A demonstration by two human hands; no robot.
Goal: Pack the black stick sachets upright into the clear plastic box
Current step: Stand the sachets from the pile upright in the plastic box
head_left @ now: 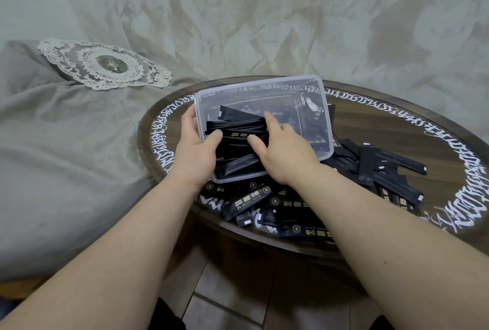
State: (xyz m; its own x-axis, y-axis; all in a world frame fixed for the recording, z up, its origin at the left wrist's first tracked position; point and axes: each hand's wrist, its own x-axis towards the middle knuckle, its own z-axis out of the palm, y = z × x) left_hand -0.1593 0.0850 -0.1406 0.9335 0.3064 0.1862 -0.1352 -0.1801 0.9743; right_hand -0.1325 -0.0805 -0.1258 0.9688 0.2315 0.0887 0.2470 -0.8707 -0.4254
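— Step in hand? Loading, by the look: bundle of black stick sachets (238, 135) inside the clear rectangular plastic box (312, 86), near its closer left end, lying tilted and not yet upright.

— Hands? Left hand (197, 149) gripping the box's left rim, thumb pressed on the bundle. Right hand (284, 148) clamped on the same bundle from the right, fingers curled round it.

— Box location? Resting atop loose black sachets (383, 170) on the round dark wooden table with white lettering (423, 128).

— Next? Probably tipping the bundle on end, squaring against the wall, keeping the box steady.
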